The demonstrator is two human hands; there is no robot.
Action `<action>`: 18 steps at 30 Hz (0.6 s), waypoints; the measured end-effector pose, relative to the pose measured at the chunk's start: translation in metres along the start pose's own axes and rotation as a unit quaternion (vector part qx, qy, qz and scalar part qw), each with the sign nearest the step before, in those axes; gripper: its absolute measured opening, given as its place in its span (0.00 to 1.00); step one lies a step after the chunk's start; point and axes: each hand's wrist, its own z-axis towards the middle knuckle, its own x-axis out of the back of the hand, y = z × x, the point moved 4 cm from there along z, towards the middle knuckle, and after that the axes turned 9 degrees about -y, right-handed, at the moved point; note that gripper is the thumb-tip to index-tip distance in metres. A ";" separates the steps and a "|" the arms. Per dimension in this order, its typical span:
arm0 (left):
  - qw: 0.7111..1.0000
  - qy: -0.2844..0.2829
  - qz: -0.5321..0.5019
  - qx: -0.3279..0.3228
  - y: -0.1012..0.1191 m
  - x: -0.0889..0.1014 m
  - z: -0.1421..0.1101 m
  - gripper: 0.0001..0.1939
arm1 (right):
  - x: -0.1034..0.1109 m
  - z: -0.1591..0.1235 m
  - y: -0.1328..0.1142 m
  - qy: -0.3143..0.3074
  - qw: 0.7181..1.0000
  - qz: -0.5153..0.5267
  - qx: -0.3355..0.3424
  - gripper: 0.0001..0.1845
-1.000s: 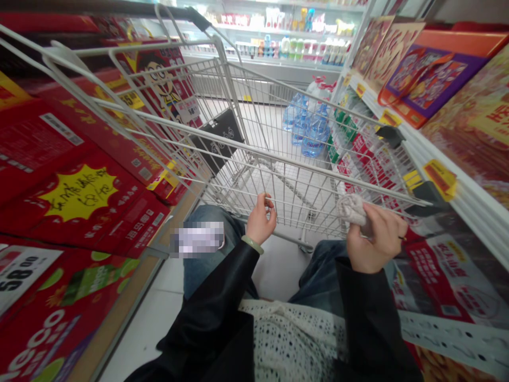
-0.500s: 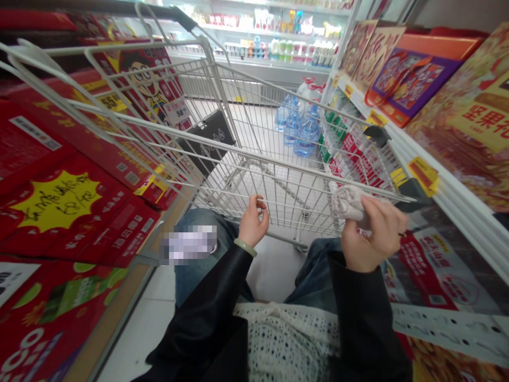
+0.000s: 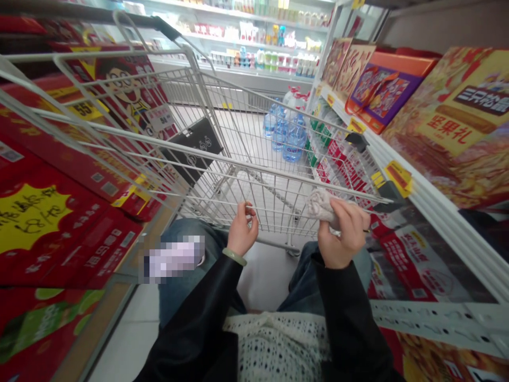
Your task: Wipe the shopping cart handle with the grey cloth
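Observation:
In my right hand (image 3: pixel 344 233) is a rolled, greyish-white cloth (image 3: pixel 318 204), gripped between thumb and fingers. The cloth lies against the wire side of a shopping cart (image 3: pixel 274 178), near its right end. Lower on the same side, my left hand (image 3: pixel 243 229) is closed, its fingers curled in by the wires. Whether those fingers hold a wire or some small thing is hidden. A pale green bangle (image 3: pixel 234 257) circles my left wrist. On my thigh, left of that wrist, rests a blurred-out pale purple object (image 3: pixel 175 260).
Red gift boxes (image 3: pixel 91 233) are stacked close on the left. To the right runs a shelf edge (image 3: pixel 433 212) with snack boxes (image 3: pixel 441 127) above and wrapped bottle packs below. Large water bottles (image 3: pixel 293 140) stand on the floor beyond the cart, before a lit refrigerated display (image 3: pixel 254 37).
The whole view has shifted, so most things sit further left and slightly lower. My right hand and the cloth have moved a little left along the cart. My left hand stays by the wires.

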 end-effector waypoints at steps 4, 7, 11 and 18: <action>1.000 -0.001 -0.001 -0.003 -0.001 0.000 0.001 0.19 | -0.006 -0.002 -0.003 -0.014 1.000 0.007 -0.003 0.26; 1.000 0.001 0.001 -0.006 -0.004 0.000 0.000 0.19 | -0.012 -0.012 -0.004 -0.049 0.999 0.015 -0.004 0.26; 1.000 0.001 0.002 0.001 -0.003 0.000 0.000 0.19 | -0.010 -0.010 -0.005 -0.046 0.999 0.016 -0.003 0.26; 1.000 0.007 0.000 0.001 0.001 0.000 0.002 0.18 | -0.006 0.008 -0.013 -0.017 1.000 -0.008 0.004 0.25</action>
